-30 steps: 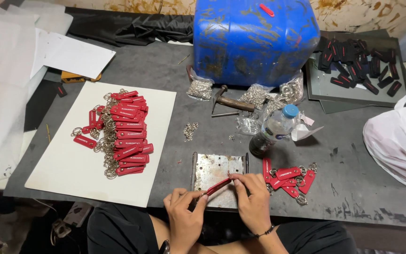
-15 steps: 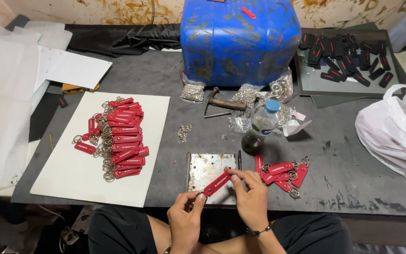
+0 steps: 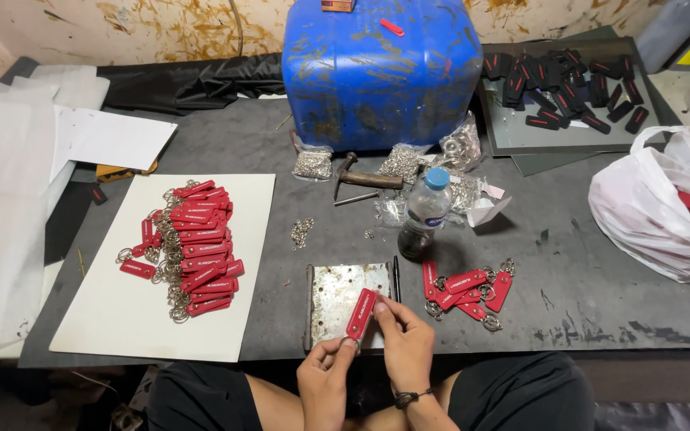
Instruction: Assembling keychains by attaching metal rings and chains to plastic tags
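Note:
A red key tag [image 3: 360, 314] lies slanted over a square metal plate [image 3: 331, 297] at the table's near edge. My right hand [image 3: 403, 345] pinches the tag's lower side with thumb and fingers. My left hand [image 3: 327, 378] grips the tag's bottom end, where its metal ring is hidden by my fingers. A small heap of red key tags with rings [image 3: 466, 290] sits just right of the plate.
A large pile of red key tags [image 3: 192, 247] lies on a white board [image 3: 105, 319] at left. Behind the plate stand a plastic bottle [image 3: 425, 212], a hammer [image 3: 363, 179], bags of metal rings [image 3: 313, 164] and a blue drum [image 3: 381, 68]. A white plastic bag [image 3: 664, 207] sits right; a tray of black tags [image 3: 569, 84] is behind it.
The view has shifted slightly. The tag in my hands has turned from nearly flat to steeper over the plate, and both hands have closed in on its lower end.

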